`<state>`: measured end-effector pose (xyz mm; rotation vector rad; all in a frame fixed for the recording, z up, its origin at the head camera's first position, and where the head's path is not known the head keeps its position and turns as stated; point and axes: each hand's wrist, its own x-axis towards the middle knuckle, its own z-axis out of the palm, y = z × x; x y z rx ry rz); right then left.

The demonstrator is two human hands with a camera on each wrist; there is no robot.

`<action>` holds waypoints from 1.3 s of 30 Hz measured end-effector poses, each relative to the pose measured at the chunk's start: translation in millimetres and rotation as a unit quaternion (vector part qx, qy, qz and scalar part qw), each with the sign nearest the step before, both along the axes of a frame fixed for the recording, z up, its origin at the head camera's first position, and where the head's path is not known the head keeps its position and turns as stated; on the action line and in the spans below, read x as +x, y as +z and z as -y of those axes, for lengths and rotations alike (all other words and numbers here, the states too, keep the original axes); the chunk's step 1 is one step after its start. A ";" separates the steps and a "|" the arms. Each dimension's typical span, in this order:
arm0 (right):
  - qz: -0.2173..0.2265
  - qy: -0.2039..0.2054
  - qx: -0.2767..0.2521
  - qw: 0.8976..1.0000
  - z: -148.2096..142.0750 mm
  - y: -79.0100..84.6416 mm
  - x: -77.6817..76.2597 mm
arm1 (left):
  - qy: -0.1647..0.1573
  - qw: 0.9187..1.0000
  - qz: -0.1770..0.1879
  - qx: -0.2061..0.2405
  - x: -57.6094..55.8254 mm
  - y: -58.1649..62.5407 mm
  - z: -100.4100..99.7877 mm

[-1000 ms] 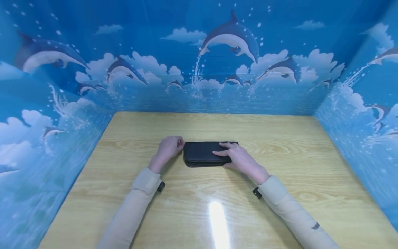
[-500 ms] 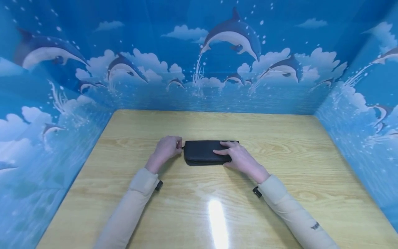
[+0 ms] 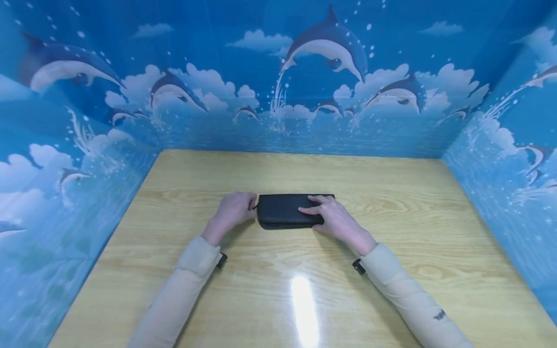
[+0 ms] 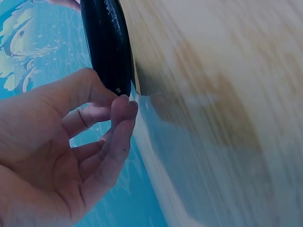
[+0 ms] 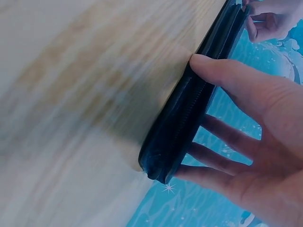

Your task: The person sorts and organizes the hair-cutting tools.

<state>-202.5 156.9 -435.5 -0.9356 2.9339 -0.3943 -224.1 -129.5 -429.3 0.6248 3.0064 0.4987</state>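
A black zip-around wallet [image 3: 283, 209] lies flat on the table, its long side facing me. At its left end my left hand [image 3: 235, 210] pinches a small dark zipper pull between thumb and fingertips; the pull is mostly hidden by the fingers. The left wrist view shows those fingertips [image 4: 124, 106] against the corner of the wallet. My right hand [image 3: 338, 221] holds the wallet's right end, with spread fingers on its top and the thumb at the near edge. A zipper line runs along that edge of the wallet [image 5: 189, 111] in the right wrist view.
The wood-grain table [image 3: 391, 193] extends around the wallet on all sides, with a bright light reflection [image 3: 304, 309] near the front. Blue dolphin-print sheets [image 3: 278, 130] enclose the back and both sides.
My left hand has shifted slightly left, and a bit of the dark pull now shows between its fingers and the wallet. The right hand keeps its hold. The head view has tilted slightly.
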 end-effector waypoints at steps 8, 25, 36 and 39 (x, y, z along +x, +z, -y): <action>0.002 -0.004 0.011 1.000 2.1 0.1 1.5 | 0.026 0.999 0.011 -0.030 -1.5 -1.5 -2.3; 0.002 -0.022 -0.014 1.000 3.9 0.1 2.3 | -0.013 0.999 -0.027 -0.035 1.8 1.3 0.4; -0.005 -0.027 -0.012 1.000 4.4 0.3 2.5 | -0.036 0.997 -0.052 -0.054 19.6 2.0 -2.6; -0.006 -0.028 -0.012 1.000 4.8 0.6 2.5 | -0.037 0.996 -0.053 -0.061 23.3 3.7 -4.6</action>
